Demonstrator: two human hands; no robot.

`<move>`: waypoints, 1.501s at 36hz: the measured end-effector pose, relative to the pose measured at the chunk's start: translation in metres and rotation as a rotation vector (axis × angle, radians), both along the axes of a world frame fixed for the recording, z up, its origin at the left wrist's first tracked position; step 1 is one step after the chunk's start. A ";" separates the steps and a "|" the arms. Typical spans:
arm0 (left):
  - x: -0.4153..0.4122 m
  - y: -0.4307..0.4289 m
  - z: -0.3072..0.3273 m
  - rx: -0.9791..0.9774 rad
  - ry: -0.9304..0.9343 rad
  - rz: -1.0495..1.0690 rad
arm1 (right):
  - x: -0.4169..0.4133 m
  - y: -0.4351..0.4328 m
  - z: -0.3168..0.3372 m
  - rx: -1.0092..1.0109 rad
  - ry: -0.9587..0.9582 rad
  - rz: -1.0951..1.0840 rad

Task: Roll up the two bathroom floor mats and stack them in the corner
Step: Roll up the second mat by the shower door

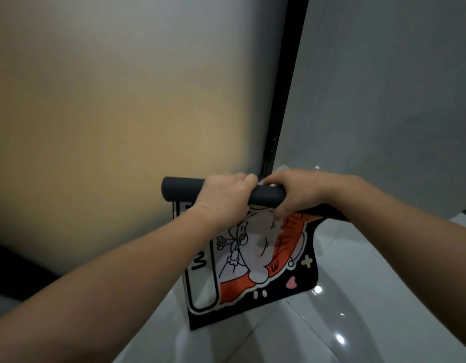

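A cartoon-printed floor mat (266,273), black with orange and white artwork, hangs in the air with its top part wound into a dark grey roll (179,189). My left hand (224,197) grips the middle of that roll from above. My right hand (292,192) is closed around the roll's right end. The unrolled lower part dangles down toward the glossy floor. A pale corner of something (281,168) peeks out behind my right hand; I cannot tell whether it is the second mat.
A frosted glass door (122,113) with a black frame (287,100) stands straight ahead. A grey wall (397,100) meets it on the right, forming a corner. White glossy tiles (344,323) cover the floor below.
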State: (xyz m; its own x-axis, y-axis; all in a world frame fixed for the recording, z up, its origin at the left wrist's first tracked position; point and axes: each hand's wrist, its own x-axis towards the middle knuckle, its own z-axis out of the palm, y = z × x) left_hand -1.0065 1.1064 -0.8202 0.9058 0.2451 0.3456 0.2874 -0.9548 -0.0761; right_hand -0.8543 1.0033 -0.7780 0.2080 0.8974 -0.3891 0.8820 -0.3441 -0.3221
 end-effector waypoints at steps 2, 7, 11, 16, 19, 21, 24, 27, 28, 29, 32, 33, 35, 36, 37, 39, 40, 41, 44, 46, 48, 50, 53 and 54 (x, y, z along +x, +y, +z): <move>0.000 -0.001 0.002 0.027 -0.051 -0.018 | 0.002 0.000 -0.002 -0.002 0.089 -0.018; 0.004 0.004 0.004 -0.025 0.080 0.013 | -0.002 0.001 -0.011 0.057 -0.010 -0.017; 0.012 0.015 0.017 -0.331 0.400 0.050 | -0.009 -0.004 -0.022 0.281 -0.424 0.165; 0.010 0.028 0.022 -0.689 0.416 0.073 | -0.016 -0.005 -0.024 0.500 -0.682 0.308; 0.008 0.026 0.015 -0.582 0.336 0.084 | -0.020 -0.002 -0.020 0.465 -0.658 0.284; 0.006 0.022 0.010 -0.413 0.274 0.078 | -0.020 -0.001 -0.018 0.395 -0.588 0.244; 0.002 0.012 0.002 -0.139 0.133 0.065 | -0.014 0.001 -0.011 0.249 -0.422 0.137; 0.002 -0.001 -0.002 0.013 0.015 0.027 | -0.004 0.002 -0.006 0.084 -0.218 0.060; 0.003 -0.003 -0.001 0.036 -0.013 0.005 | 0.000 0.001 -0.005 0.041 -0.137 0.034; 0.004 -0.005 0.000 0.048 -0.030 -0.011 | 0.002 0.001 -0.006 0.015 -0.063 0.006; 0.005 -0.006 0.002 0.030 -0.006 0.002 | 0.003 0.000 -0.011 0.021 -0.013 -0.027; 0.006 -0.005 0.001 0.015 0.022 0.012 | 0.002 0.000 -0.013 0.036 -0.043 -0.023; 0.009 -0.001 0.003 -0.049 0.132 0.015 | -0.001 -0.001 -0.017 0.091 -0.156 0.011; 0.011 0.002 0.004 -0.115 0.214 0.015 | -0.002 -0.002 -0.019 0.134 -0.240 0.044; 0.012 0.007 0.007 -0.217 0.289 0.024 | -0.003 -0.003 -0.022 0.183 -0.337 0.088; 0.014 0.016 0.013 -0.483 0.367 0.063 | -0.006 -0.004 -0.025 0.282 -0.526 0.178; 0.014 0.020 0.014 -0.590 0.372 0.073 | -0.008 -0.004 -0.025 0.329 -0.599 0.210; 0.013 0.022 0.015 -0.659 0.373 0.073 | -0.009 -0.004 -0.026 0.373 -0.649 0.232; 0.011 0.027 0.012 -0.730 0.383 0.088 | -0.011 -0.004 -0.026 0.468 -0.702 0.264; 0.010 0.028 0.010 -0.669 0.375 0.104 | -0.013 -0.004 -0.027 0.471 -0.685 0.267; 0.007 0.025 0.007 -0.486 0.331 0.105 | -0.013 -0.002 -0.025 0.411 -0.614 0.248; 0.004 0.022 0.002 -0.249 0.238 0.077 | -0.009 0.000 -0.021 0.302 -0.496 0.221; 0.001 0.018 -0.002 -0.112 0.105 0.061 | 0.001 0.000 -0.014 0.183 -0.332 0.142; 0.000 0.017 -0.002 -0.097 0.073 0.061 | 0.005 0.000 -0.011 0.153 -0.281 0.106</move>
